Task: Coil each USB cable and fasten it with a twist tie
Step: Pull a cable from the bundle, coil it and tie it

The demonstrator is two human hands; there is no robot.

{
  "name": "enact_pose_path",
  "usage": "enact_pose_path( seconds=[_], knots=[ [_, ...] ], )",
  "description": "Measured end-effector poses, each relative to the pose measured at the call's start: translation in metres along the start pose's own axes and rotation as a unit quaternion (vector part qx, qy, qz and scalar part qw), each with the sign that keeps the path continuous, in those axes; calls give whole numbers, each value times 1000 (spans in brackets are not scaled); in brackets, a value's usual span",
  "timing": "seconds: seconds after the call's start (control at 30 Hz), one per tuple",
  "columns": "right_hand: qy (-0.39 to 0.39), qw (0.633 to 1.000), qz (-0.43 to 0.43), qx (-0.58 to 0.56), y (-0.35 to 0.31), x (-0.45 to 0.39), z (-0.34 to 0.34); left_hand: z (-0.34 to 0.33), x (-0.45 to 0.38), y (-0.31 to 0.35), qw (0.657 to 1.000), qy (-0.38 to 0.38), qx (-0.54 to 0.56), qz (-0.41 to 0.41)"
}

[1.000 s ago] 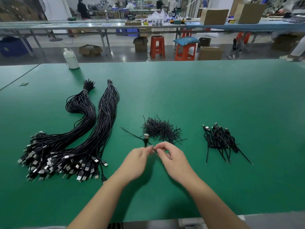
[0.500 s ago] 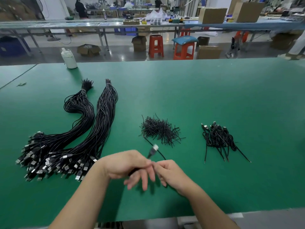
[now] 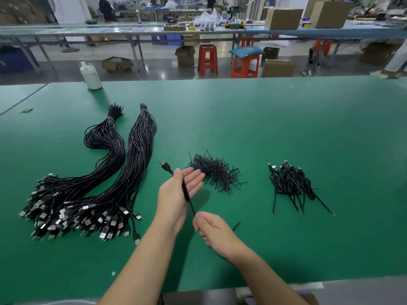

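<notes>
One black USB cable (image 3: 186,192) runs taut between my hands above the green table (image 3: 286,128). My left hand (image 3: 176,194) holds it near the plug (image 3: 165,166), which sticks out up-left past the thumb side; the fingers are stretched out and the cable crosses the palm. My right hand (image 3: 211,230) grips the cable lower down, fingers curled, and the free end (image 3: 236,225) pokes out to the right. A heap of black twist ties (image 3: 215,170) lies just beyond my left hand. Several coiled, tied cables (image 3: 293,183) lie to the right.
Two long bundles of loose black USB cables (image 3: 94,190) lie at the left, plugs fanned toward me. A white bottle (image 3: 90,77) stands at the table's far left edge. Beyond the table are stools, boxes and other benches with people.
My hands have drawn apart. The left hand rose and opened its fingers with the plug end. The right hand slid back toward me along the cable, pulling it straight.
</notes>
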State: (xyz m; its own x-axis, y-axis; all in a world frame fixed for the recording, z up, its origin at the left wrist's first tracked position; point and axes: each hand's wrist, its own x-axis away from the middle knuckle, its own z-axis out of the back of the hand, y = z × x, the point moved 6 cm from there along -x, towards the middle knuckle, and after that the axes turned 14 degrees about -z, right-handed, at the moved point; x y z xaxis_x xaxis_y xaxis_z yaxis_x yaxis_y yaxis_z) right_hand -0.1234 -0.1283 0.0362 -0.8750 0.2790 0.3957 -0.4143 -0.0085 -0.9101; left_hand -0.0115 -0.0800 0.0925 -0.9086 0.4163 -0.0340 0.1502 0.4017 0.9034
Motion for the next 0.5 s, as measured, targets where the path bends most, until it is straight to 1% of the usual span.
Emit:
enact_pose_path(
  seconds=[0.07, 0.1, 0.13, 0.17, 0.2, 0.23, 0.27, 0.3, 0.33, 0.37, 0.4, 0.43, 0.47, 0.5],
  knots=[
    [-3, 999, -9, -32, 2, -2, -1, -11, 3, 7, 995, -56, 81, 33],
    [-2, 998, -17, -60, 2, -3, 3, -16, 5, 12, 988, -106, 101, 46],
    [-2, 995, -25, -94, 1, -3, 9, -20, 7, 18, 977, -173, 111, 62],
    [-1, 991, -33, -129, 0, -2, 16, -22, 11, 25, 959, -255, 98, 77],
    [-1, 986, -39, -159, -2, -2, 24, -22, 16, 30, 934, -342, 51, 90],
    [-1, 982, -41, -184, -5, -2, 32, -20, 24, 33, 899, -426, -28, 99],
    [-2, 979, -39, -202, -10, -1, 38, -17, 32, 31, 856, -492, -120, 107],
    [-3, 977, -35, -212, -16, -1, 43, -12, 38, 26, 813, -532, -207, 118],
    [-3, 976, -34, -217, -21, -1, 46, -10, 40, 20, 786, -538, -278, 127],
    [-3, 976, -34, -215, -26, -1, 47, -11, 39, 16, 779, -515, -334, 126],
    [-3, 977, -33, -209, -31, -1, 47, -12, 32, 13, 784, -471, -393, 98],
    [-5, 978, -29, -204, -35, 1, 46, -13, 23, 14, 788, -409, -459, 41],
    [-12, 978, -24, -205, -39, 3, 44, -13, 15, 18, 789, -339, -511, -35],
    [-22, 978, -17, -206, -43, 5, 41, -13, 11, 21, 812, -268, -512, -86]
  ],
)
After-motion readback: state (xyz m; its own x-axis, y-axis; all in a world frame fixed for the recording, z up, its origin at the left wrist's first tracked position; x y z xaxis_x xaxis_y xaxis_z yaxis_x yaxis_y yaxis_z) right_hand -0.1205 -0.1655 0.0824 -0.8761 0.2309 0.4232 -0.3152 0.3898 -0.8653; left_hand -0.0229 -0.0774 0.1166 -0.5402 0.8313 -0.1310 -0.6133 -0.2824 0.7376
